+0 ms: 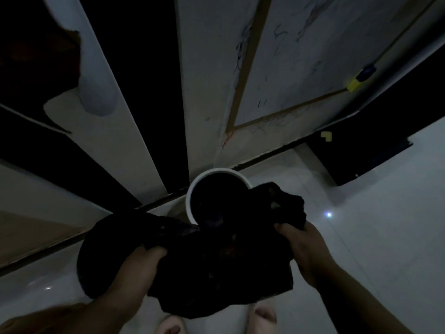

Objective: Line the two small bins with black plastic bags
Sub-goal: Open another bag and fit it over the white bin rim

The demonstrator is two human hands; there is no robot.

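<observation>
The room is dim. A small round white bin [192, 189] stands on the floor against the wall, its inside dark. A crumpled black plastic bag [216, 266] hangs in front of it and over its near rim, stretched between both hands. My left hand [142, 263] grips the bag's left part. My right hand [298, 249] holds its right edge, just beside the bin's right side. Only one bin shows in view.
A white door [301, 68] with pen scribbles and wooden trim rises behind the bin. White and black vertical panels [134, 97] stand to the left. The floor [373, 237] is pale glossy tile. My feet [262, 314] show at the bottom edge.
</observation>
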